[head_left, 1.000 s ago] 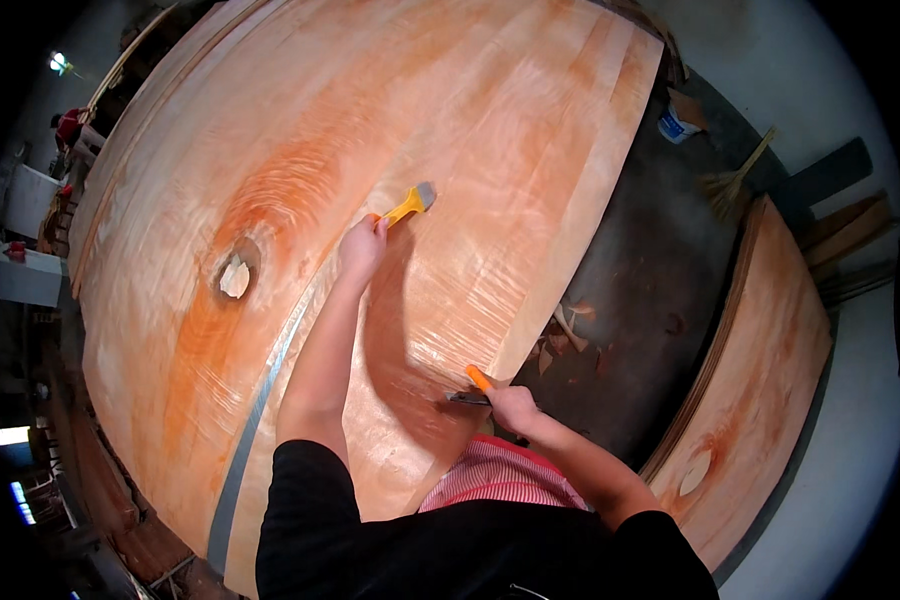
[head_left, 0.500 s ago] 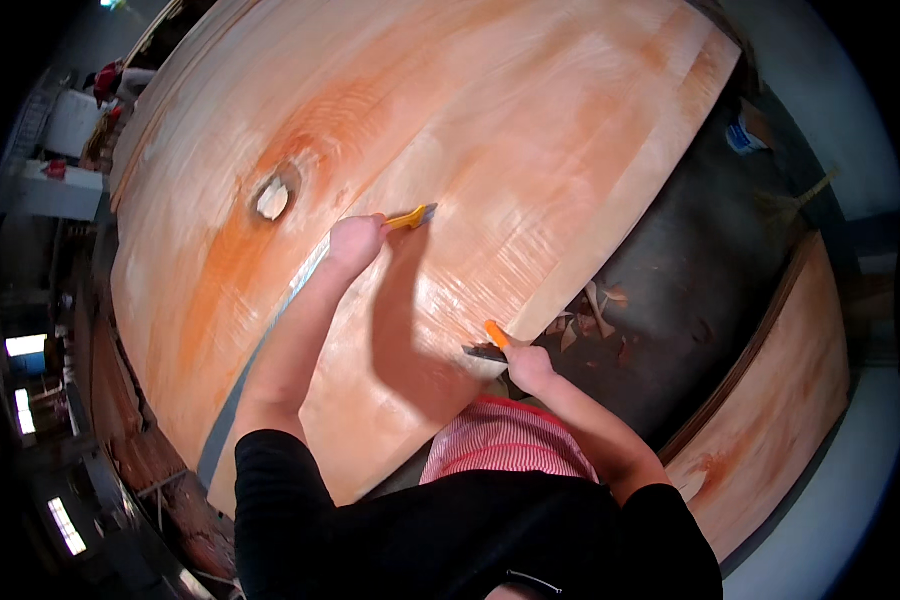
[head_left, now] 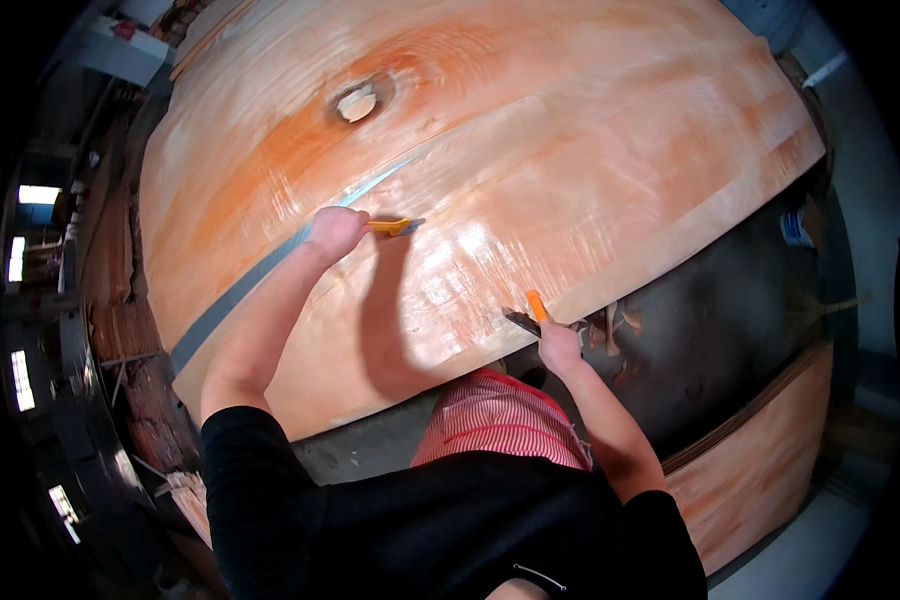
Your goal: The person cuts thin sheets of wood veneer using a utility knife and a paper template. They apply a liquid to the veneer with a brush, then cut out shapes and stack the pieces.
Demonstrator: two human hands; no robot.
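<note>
My left hand [head_left: 338, 232] is closed round a yellow utility knife [head_left: 390, 227], its grey blade end pointing right over a large sheet of wood veneer [head_left: 610, 190]. Under and beside that hand runs a long tapering grey-blue strip [head_left: 240, 290] across the sheet. Near the sheet's front edge, my right hand [head_left: 560, 347] grips an orange-handled tool [head_left: 537, 305]; a dark flat blade-like piece [head_left: 522, 321] sticks out leftward from the same hand. Whether the two parts belong to one tool, I cannot tell. A knot hole [head_left: 358, 103] shows farther back in the veneer.
Veneer scraps [head_left: 615, 325] lie on the dark floor [head_left: 710, 300] beyond my right hand. Another veneer stack [head_left: 760, 470] stands at lower right, near a broom [head_left: 835, 307]. Brown veneer pieces [head_left: 105, 270] are piled on the left.
The view has turned, so the veneer lies at a flatter slant and more of the grey-blue strip shows. Both hands keep their tools; the right one appears farther up and right.
</note>
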